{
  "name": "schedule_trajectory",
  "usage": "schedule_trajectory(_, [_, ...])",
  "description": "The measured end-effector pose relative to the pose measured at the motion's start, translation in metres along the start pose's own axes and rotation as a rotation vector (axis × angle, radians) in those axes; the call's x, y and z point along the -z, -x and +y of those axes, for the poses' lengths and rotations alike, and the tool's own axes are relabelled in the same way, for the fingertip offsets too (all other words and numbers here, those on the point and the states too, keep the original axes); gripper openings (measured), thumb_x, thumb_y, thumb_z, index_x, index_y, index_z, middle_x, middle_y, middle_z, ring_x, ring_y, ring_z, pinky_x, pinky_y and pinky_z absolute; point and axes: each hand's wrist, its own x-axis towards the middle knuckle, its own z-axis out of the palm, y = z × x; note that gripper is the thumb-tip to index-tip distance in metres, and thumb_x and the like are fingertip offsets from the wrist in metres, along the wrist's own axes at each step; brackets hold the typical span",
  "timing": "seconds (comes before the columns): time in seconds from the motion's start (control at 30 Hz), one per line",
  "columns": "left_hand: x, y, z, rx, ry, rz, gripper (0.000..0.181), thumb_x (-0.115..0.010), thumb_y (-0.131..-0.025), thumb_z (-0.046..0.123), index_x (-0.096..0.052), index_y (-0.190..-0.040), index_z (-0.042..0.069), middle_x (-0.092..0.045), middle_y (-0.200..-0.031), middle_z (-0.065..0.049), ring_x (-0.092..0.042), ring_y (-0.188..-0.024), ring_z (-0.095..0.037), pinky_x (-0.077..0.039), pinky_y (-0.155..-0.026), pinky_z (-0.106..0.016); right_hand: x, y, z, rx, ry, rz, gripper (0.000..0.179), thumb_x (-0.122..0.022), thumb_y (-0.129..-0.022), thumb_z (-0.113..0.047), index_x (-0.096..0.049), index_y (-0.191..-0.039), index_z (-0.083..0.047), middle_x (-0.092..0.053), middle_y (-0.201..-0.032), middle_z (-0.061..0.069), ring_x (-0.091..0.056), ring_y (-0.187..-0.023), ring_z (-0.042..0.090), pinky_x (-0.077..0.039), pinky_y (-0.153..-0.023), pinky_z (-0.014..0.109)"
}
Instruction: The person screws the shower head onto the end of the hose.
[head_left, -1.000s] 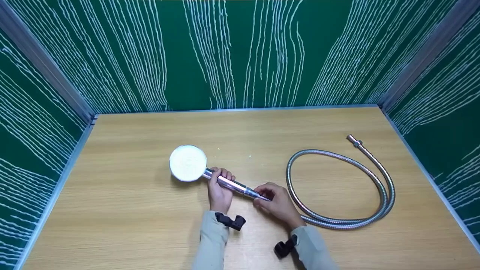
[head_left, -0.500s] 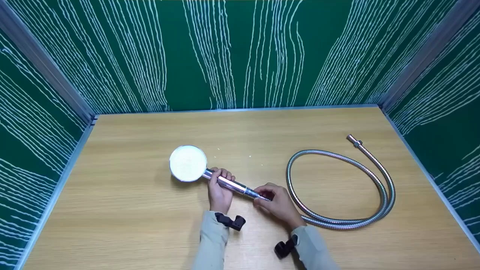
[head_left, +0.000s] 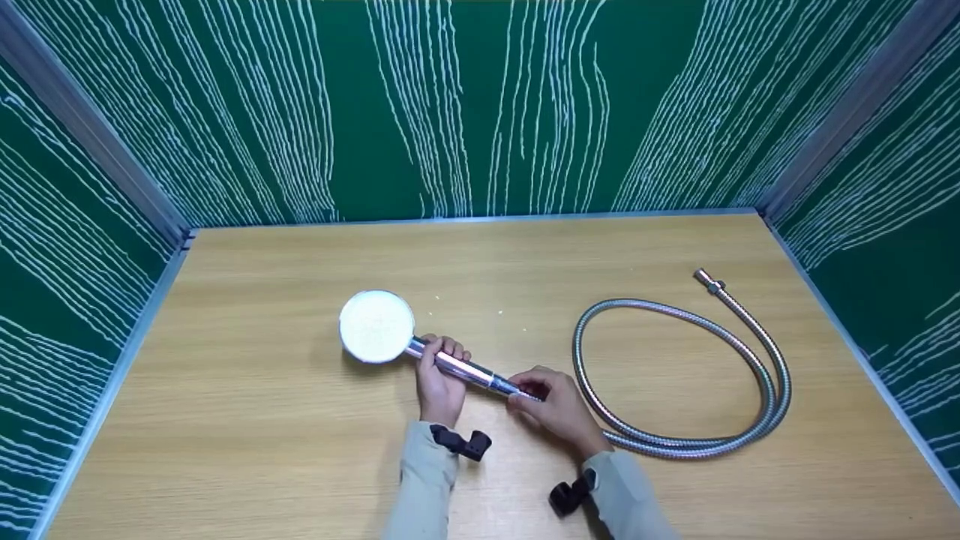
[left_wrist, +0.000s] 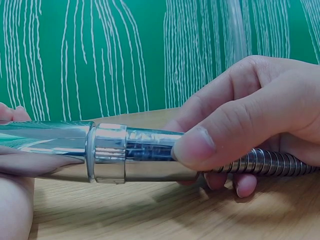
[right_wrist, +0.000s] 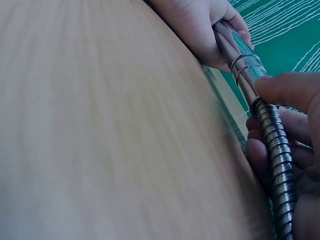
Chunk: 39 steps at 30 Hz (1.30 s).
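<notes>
A shower head (head_left: 376,327) with a round white face lies toward the left, its chrome handle slanting down to the right. Around the middle of that handle my left hand (head_left: 441,390) is wrapped. At the handle's lower end, a smooth chrome hose connector (left_wrist: 152,145) meets it end to end; how tightly they are joined I cannot tell. My right hand (head_left: 555,409) pinches this connector, thumb on the near side and fingers behind. From under the right hand runs the ribbed metal shower hose (right_wrist: 279,150).
The hose's loop (head_left: 626,303) spreads over the right of the wooden table (head_left: 247,420). Its other end, with a hex nut (head_left: 716,287), points to the back. Small white specks (head_left: 500,312) dot the tabletop. Green walls (head_left: 360,150) with white streaks enclose the back and sides.
Almost nothing differs: both hands keep their holds on the handle and the connector, and the right hand's fingers shift only very slightly. The hose loop stays in place.
</notes>
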Motion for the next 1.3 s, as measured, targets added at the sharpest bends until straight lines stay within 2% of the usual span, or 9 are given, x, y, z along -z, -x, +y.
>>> schedule_trajectory(0.3, [0.000,-0.001,0.000,0.003,0.010,0.002,0.019,-0.030,-0.096,0.003,-0.038,-0.084,0.015,-0.039,-0.065,0.000,-0.037,-0.059,-0.013,-0.032,-0.059,-0.025,0.001,0.001,-0.004,-0.025,0.001,-0.005,0.019,-0.074,-0.078,-0.006,-0.071,-0.096,-0.006,-0.068,-0.084,0.007,-0.054,-0.070,0.005,-0.045,-0.066,0.019])
schedule_trajectory(0.53, [-0.001,-0.002,0.001,0.018,0.023,0.011,0.019,-0.030,-0.097,0.004,-0.038,-0.083,0.015,-0.040,-0.064,0.000,-0.037,-0.059,-0.013,-0.031,-0.059,-0.025,0.005,0.003,-0.029,-0.010,0.007,-0.029,0.016,-0.068,-0.081,0.001,-0.069,-0.096,0.004,-0.069,-0.081,0.016,-0.054,-0.067,0.004,-0.044,-0.064,0.018])
schedule_trajectory(0.8, [-0.001,-0.001,0.001,0.021,0.022,0.024,0.016,-0.031,-0.097,0.004,-0.036,-0.086,0.015,-0.040,-0.066,0.000,-0.037,-0.061,-0.014,-0.032,-0.060,-0.025,0.002,0.000,-0.002,-0.019,0.034,-0.019,0.018,-0.072,-0.081,-0.010,-0.071,-0.098,-0.006,-0.070,-0.086,0.007,-0.054,-0.071,0.004,-0.044,-0.067,0.019])
schedule_trajectory(0.93, [-0.001,0.000,0.001,0.023,0.025,0.021,0.015,-0.031,-0.097,0.005,-0.036,-0.087,0.015,-0.039,-0.066,0.000,-0.037,-0.061,-0.014,-0.032,-0.060,-0.026,0.001,0.000,0.002,-0.018,0.025,-0.022,0.019,-0.073,-0.081,-0.013,-0.071,-0.099,-0.007,-0.070,-0.087,0.008,-0.055,-0.072,0.006,-0.044,-0.068,0.020])
schedule_trajectory(1.07, [0.000,0.000,0.001,0.023,0.024,0.004,0.016,-0.031,-0.097,0.005,-0.037,-0.087,0.015,-0.040,-0.067,0.000,-0.037,-0.062,-0.013,-0.032,-0.060,-0.025,0.000,-0.001,0.001,-0.023,0.026,-0.021,0.018,-0.072,-0.082,-0.010,-0.071,-0.099,-0.005,-0.069,-0.086,0.008,-0.054,-0.071,0.005,-0.045,-0.067,0.020])
schedule_trajectory(1.13, [0.000,0.000,0.001,0.021,0.021,-0.004,0.016,-0.031,-0.097,0.005,-0.037,-0.086,0.015,-0.040,-0.066,0.000,-0.038,-0.062,-0.013,-0.032,-0.061,-0.025,0.000,-0.001,-0.002,-0.025,0.023,-0.016,0.019,-0.071,-0.081,-0.006,-0.070,-0.100,-0.003,-0.069,-0.085,0.009,-0.054,-0.071,0.005,-0.045,-0.067,0.019])
schedule_trajectory(1.3, [0.000,0.000,0.001,0.021,0.023,0.002,0.017,-0.030,-0.097,0.004,-0.036,-0.085,0.015,-0.040,-0.066,0.000,-0.038,-0.061,-0.013,-0.032,-0.060,-0.025,0.004,0.004,-0.028,-0.005,-0.018,-0.003,0.028,-0.074,-0.075,0.001,-0.066,-0.101,0.004,-0.066,-0.087,0.014,-0.056,-0.075,0.010,-0.047,-0.069,0.021])
